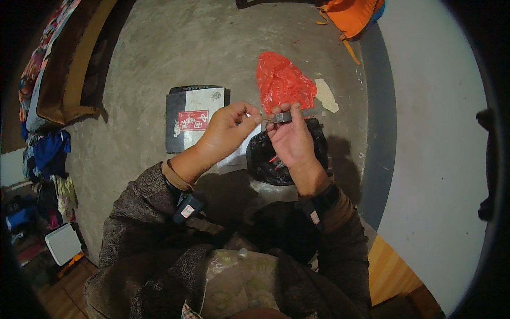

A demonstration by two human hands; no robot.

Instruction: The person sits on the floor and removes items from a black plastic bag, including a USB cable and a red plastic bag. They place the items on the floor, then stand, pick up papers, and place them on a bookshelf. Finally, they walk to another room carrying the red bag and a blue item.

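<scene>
My right hand [290, 139] has its palm turned up and holds a slim dark object [285, 117] with a metallic band, possibly a pen. Thumb and index finger of my left hand [229, 125] pinch at its thin left end; fingers partly hide the contact. Beneath my right hand is a black plastic bag [261, 157] with a few red, pen-like items [275, 159] in its opening. White paper [235, 158] lies partly under my left hand. Beyond my right fingertips spreads a crumpled red plastic bag [283, 77].
A flat black-and-silver box [175, 131] with writing lies on the concrete floor [147, 60], left of the paper. A pale scrap [326, 95] is beside the red bag. An orange bag [352, 18] stands far right, near the wall [430, 119]. Wooden furniture [59, 87] borders the left.
</scene>
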